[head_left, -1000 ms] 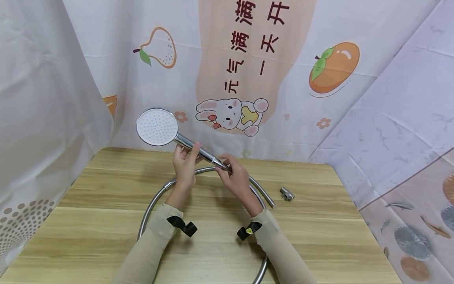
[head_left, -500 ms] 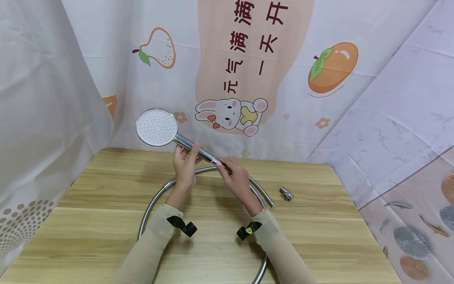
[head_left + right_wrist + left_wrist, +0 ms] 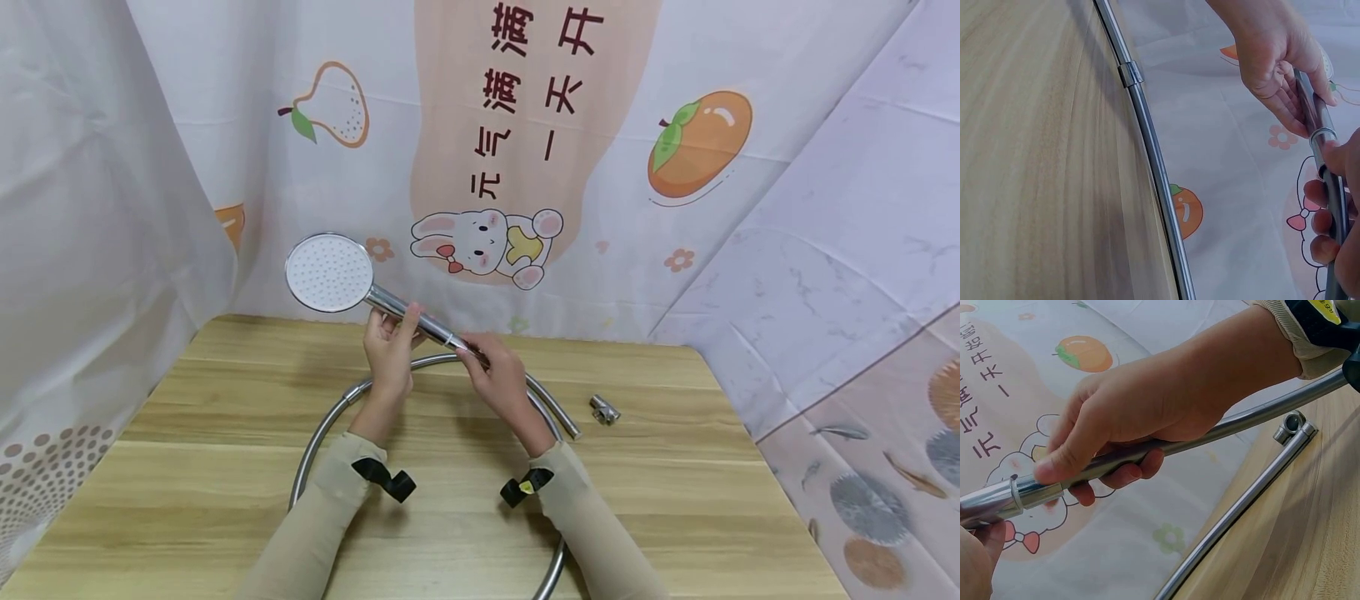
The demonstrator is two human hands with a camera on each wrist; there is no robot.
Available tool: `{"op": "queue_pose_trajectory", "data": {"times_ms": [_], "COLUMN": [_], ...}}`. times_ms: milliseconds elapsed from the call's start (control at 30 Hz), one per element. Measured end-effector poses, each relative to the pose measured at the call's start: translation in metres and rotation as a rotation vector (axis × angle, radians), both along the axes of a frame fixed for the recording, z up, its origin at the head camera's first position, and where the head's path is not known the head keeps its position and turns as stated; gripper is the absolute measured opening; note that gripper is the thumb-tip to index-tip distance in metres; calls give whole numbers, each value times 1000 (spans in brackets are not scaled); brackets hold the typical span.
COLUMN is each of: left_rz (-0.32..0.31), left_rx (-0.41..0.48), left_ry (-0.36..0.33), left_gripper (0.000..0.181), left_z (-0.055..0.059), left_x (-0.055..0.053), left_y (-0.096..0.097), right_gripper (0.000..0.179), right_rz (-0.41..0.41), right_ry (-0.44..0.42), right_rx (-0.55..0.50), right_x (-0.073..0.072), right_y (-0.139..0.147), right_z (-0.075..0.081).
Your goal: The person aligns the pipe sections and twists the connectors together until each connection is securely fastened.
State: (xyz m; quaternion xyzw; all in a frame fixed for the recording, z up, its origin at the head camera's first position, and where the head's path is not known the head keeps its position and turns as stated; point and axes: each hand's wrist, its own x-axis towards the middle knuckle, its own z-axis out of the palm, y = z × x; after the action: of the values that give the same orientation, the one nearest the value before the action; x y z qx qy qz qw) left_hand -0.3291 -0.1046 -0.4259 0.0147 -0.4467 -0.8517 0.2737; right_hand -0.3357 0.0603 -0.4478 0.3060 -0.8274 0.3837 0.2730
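Head view shows us one shower head (image 3: 330, 272), one metal hose (image 3: 317, 433) and one stubby chrome fitting (image 3: 604, 410). We see the shower head held above the far edge of the wood-grained surface (image 3: 450, 517), its round, white, dotted disc farthest left, its long axis slanting down rightward. The left hand (image 3: 388, 354) curls its fingers round the smooth handle; the right hand's (image 3: 498, 375) fingers grip the hose at the handle's base. The fitting lies toward the far-right corner.

From my end the shower head (image 3: 330, 272) looks like mirror-glossy chrome with a matt white plastic face; the hose (image 3: 1150, 144) and fitting (image 3: 603, 410), shiny metal; the surface (image 3: 675, 500), smooth wood-grain; the curtain (image 3: 337, 183), creased cloth.
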Motion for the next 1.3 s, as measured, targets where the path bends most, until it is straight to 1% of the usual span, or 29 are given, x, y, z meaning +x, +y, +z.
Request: {"op": "queue_pose_trajectory", "data": {"times_ms": [133,367,500,833,1067,1167,1300], "left_rz": [1,-4,-6,1,-2,-3,-1], "left_rx": [6,3,2,-4,-3,-6,-13], "left_ry": [-7,-10,-12,-11,-5,-5,-8], "left_gripper": [15,15,17,16,16,16,15], "left_z": [-1,-1,-1,-1,-1,-1,-2], "left_x": [0,0,1,0,1,1,0], "left_y": [0,0,0,-1,0,0,-1], "right_gripper": [18,31,28,23,21,25,37], "right_rz": [4,-6,-17,-3,11,13,4], "right_ry": [4,-13,-12,-19,-14,-22,-24], "right_rx": [2,5,12,46,41,37,51], "right_x": [0,1,1,3,3,3,2], "right_y": [0,-1,-1,1,1,1,0], "right_z": [-1,2,1,1,2,2,2]}}
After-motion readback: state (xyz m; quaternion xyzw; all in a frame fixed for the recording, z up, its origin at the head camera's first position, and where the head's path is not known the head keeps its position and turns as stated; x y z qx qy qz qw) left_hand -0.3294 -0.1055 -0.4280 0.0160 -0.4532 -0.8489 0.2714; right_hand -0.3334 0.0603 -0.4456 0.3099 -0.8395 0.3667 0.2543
